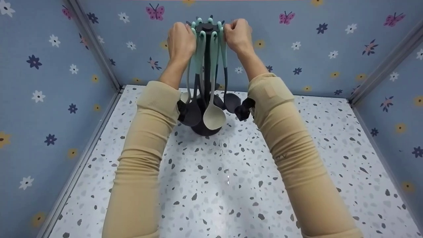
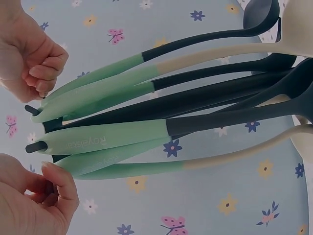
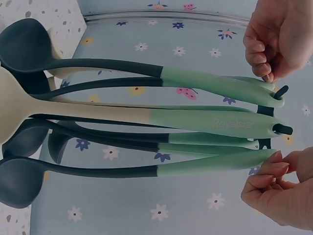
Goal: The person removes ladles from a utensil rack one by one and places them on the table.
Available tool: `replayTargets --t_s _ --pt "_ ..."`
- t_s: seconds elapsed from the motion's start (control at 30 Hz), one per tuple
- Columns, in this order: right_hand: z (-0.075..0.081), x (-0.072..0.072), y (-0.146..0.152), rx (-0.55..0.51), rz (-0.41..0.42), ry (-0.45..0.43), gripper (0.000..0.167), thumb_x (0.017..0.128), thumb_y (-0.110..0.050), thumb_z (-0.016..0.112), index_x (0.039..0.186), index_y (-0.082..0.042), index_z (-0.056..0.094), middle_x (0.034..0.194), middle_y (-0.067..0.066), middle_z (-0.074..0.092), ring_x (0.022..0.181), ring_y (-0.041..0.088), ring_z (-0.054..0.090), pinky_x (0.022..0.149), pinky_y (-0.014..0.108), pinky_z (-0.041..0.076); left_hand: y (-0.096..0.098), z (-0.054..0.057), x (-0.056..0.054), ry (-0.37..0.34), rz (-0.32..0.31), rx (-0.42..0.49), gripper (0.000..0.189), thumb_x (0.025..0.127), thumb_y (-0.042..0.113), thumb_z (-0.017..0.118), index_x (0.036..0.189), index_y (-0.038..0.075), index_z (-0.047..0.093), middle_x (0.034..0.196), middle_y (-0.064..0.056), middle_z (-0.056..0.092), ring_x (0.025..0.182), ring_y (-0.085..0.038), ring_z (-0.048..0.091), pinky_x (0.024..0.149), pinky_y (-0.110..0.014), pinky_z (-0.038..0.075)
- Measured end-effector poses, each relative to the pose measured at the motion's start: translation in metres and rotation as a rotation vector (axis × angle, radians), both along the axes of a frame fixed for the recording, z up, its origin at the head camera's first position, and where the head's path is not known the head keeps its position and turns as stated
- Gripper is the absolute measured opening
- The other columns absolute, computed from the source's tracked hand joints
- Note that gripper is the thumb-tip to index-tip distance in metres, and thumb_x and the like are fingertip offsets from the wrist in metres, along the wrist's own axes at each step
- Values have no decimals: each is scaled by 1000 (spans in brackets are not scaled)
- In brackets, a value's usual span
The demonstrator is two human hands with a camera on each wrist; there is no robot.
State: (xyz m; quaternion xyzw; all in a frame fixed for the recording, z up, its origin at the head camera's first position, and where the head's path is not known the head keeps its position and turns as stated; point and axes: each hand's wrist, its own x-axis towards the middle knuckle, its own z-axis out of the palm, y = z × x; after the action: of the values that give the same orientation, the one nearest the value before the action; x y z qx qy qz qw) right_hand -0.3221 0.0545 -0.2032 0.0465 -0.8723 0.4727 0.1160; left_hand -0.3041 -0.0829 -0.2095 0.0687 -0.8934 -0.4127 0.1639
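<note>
A black utensil stand (image 1: 207,27) carries several kitchen utensils hung by mint-green handles around its top. My left hand (image 1: 181,40) is at the left side of the top; in the left wrist view its thumb and fingers pinch the handle end of a beige-stemmed utensil (image 2: 205,159). On the opposite side, my right hand (image 1: 238,35) pinches the handle end of a dark ladle (image 3: 22,182) between thumb and curled fingers. Between the hands, a beige spoon (image 1: 214,117) and a dark utensil (image 1: 191,114) hang at the front. Utensils farther back are partly hidden.
The stand's round black base (image 1: 205,131) rests on a white speckled tabletop (image 1: 211,191). Blue flowered panels (image 1: 297,53) rise behind and at both sides, with metal strips (image 1: 96,46) along the corners. Black wrist mounts (image 1: 244,109) hang under both sleeves, near the utensil heads.
</note>
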Motion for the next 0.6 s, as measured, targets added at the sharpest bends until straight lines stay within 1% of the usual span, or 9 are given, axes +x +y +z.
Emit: replayTargets --t_s 0.13,0.27,0.4,0.5,0.6 --pt "-1 0 1 1 -9 42 31 93 -11 41 62 -12 42 62 -2 45 54 7 40 53 20 33 2 1 1 12 -12 -20 32 98 20 26 69 12 35 63 1 31 53 -5 31 53 -18 28" --pt "-4 0 4 -6 -22 76 32 92 -10 42 60 -12 40 58 -2 42 51 6 37 50 19 30 4 -2 2 50 -26 -43 34 98 19 26 66 12 35 61 1 31 51 -6 30 52 -19 27" --pt "-6 1 9 -27 -24 95 33 91 -9 42 58 -12 37 55 -2 37 48 6 34 48 19 28 8 -2 3 44 -36 -34 34 98 19 27 65 12 36 60 1 33 51 -5 33 53 -19 29" --pt "-7 2 13 -42 -21 113 34 90 -8 42 57 -11 35 54 -2 36 48 6 33 48 19 28 11 -2 3 36 -42 -43 36 98 19 28 64 12 35 59 1 32 51 -6 33 53 -19 29" --pt "-8 4 18 -36 -38 125 34 90 -10 43 58 -12 35 55 -2 36 48 6 33 48 20 27 14 -3 5 57 -61 -63 37 98 19 28 62 11 34 58 0 31 49 -6 31 52 -20 29"
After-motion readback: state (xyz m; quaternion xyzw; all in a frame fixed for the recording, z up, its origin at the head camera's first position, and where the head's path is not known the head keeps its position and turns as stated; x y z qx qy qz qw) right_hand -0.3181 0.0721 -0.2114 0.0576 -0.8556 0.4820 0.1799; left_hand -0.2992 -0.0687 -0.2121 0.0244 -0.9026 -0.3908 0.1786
